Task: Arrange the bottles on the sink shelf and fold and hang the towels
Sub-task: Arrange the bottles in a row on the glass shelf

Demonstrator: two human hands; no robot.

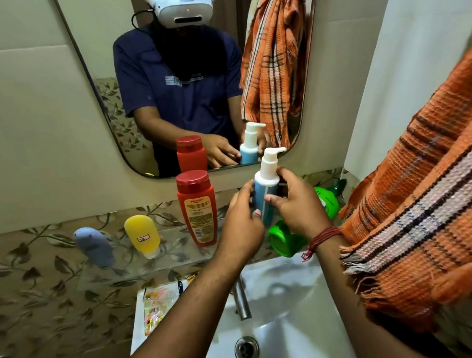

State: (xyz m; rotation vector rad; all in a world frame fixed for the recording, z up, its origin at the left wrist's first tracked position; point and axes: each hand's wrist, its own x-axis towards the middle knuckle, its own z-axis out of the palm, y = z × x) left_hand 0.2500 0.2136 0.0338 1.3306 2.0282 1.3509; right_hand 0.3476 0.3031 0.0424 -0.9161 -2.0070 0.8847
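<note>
A big orange plaid towel point(421, 204) fills the 3 o'clock side, draped close to the person's right forearm and crowding the room there. The mirror point(99, 85) takes up 12 o'clock, its lower edge just above the bottle caps, and shows the person and the towel over again. The white sink point(296, 311) lies at 6 o'clock with its drain point(247, 350) open, and a steel tap point(240, 299) stands at its back rim. A clear glass shelf point(139, 263) runs from 9 o'clock toward the centre; its front edge hangs over the sink's back, and bare glass shows between the bottles.

On the shelf, a tall red bottle point(198, 208) with a red cap stands upright, just left of the hands. At its 9 o'clock, a yellow bottle point(143, 236) stands cap down, and further out a grey-blue tube point(94, 247) does the same. A green bottle point(327, 200) lies on its side at 3 o'clock, near the towel's edge, and a second green container point(284, 240) is tipped over under the right wrist.

Both hands hold the blue pump bottle point(266, 193) upright at the centre, just right of the red one. The left hand point(240, 224) curls round its left side; the right hand point(298, 207) wraps the other side, thumb across the front. Whether its base touches the shelf I cannot tell.

Some sachets point(156, 305) lie on the sink's left rim at 7 o'clock.
</note>
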